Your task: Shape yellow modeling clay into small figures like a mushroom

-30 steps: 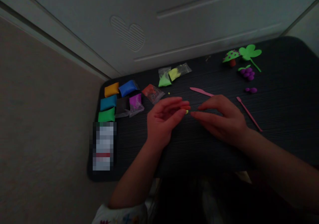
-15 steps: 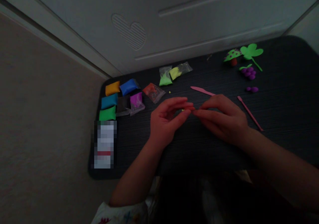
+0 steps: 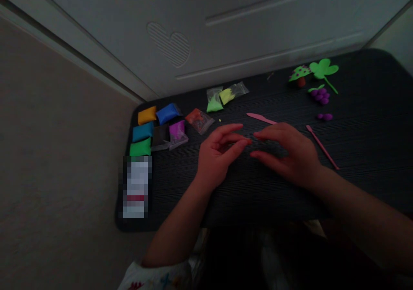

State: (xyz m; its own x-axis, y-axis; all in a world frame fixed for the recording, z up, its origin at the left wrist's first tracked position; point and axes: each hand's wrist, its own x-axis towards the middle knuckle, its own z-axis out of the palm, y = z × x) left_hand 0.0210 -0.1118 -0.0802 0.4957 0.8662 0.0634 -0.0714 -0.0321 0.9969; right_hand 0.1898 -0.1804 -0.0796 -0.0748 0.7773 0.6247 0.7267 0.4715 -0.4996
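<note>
Over the dark table, my left hand (image 3: 215,157) has its thumb and a finger pressed together at the tips, and whatever is between them is hidden. The index finger above stretches out. My right hand (image 3: 288,152) faces it just to the right, thumb and fingers apart, nothing visible between them. Behind the right hand's fingers lies a pink modelling knife (image 3: 260,118), partly covered. A thin pink modelling tool (image 3: 322,147) rests right of that hand. One tiny yellow-green crumb (image 3: 220,120) sits on the table beyond my left hand.
Bagged clay in several colours, including an orange-red bag (image 3: 199,120) and a yellow bag (image 3: 228,95), lies left and back. At the back right are a clay mushroom (image 3: 300,75), a green clover (image 3: 323,69), purple grapes (image 3: 320,95) and a small purple piece (image 3: 325,117).
My right hand's fingertips have parted and drawn away from the left fingertips. The yellowish bit seen between my left fingers is now out of sight. The view has shifted slightly.
</note>
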